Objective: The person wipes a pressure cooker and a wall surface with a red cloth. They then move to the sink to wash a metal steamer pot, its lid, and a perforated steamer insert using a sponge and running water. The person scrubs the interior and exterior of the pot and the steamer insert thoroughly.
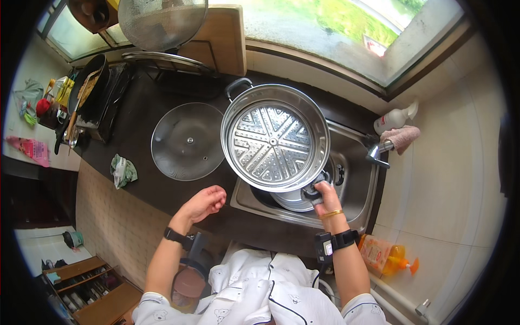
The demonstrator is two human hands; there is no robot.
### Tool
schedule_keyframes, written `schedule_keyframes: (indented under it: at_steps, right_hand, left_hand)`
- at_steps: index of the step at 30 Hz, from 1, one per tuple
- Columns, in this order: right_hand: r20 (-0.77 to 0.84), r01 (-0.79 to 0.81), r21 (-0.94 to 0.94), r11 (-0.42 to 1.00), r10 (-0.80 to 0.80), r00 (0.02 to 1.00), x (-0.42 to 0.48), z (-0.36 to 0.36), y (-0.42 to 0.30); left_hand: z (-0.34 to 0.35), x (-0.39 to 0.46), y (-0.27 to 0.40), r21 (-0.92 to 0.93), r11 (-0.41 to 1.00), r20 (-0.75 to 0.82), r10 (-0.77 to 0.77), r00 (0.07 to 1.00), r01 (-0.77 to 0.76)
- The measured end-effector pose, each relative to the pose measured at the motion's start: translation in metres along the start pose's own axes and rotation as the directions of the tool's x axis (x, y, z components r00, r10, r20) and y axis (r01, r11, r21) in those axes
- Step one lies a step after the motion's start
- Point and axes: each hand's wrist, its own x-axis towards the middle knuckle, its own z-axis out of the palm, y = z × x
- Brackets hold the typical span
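A steel steamer pot with a perforated bottom [273, 141] is over the left part of the sink, beside a glass lid [188, 141] on the dark counter. My right hand [328, 200] is at its near black handle, with a grey scrubber or cloth [312, 194] between fingers and handle. The far handle [239, 86] has nothing on it. My left hand [208, 203], fingers curled and apart from the pot, hovers above the counter's front edge; I see nothing in it. Below the steamer, partly hidden, a round metal vessel [294, 202] lies in the sink.
The steel sink [357, 187] has a faucet [378, 156] at its right, with a pink cloth [402, 138] and a white pump bottle [394, 120]. A crumpled green bag [123, 171] lies at left. A pan of food [87, 87] stands on the stove; a cutting board [227, 40] leans behind.
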Motion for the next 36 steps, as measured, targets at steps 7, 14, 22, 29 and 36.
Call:
schedule_keyframes:
  at_steps: [7,14,22,29,36]
  right_hand:
    - [-0.044,0.210,-0.110,0.971,-0.216,0.975,-0.008,-0.012,-0.007]
    - [-0.078,0.272,-0.122,0.955,-0.282,0.956,-0.021,-0.010,-0.016]
    - [-0.077,0.302,-0.109,0.947,-0.311,0.947,-0.029,-0.014,-0.022]
    - [-0.158,0.299,-0.125,0.946,-0.317,0.935,-0.033,-0.018,-0.035]
    - [-0.109,0.328,-0.117,0.937,-0.341,0.934,-0.020,-0.040,-0.036]
  left_hand:
    - [0.120,0.044,0.075,0.851,0.287,0.304,0.413,0.859,-0.439]
    - [0.133,0.149,0.047,0.971,-0.125,0.238,0.453,0.859,-0.203]
    - [0.140,0.170,0.036,0.981,-0.060,0.189,0.516,0.835,-0.185]
    - [0.163,0.164,0.058,0.976,0.005,0.188,0.492,0.850,-0.219]
    - [0.185,0.112,0.098,0.870,0.413,0.151,0.298,0.943,-0.270]
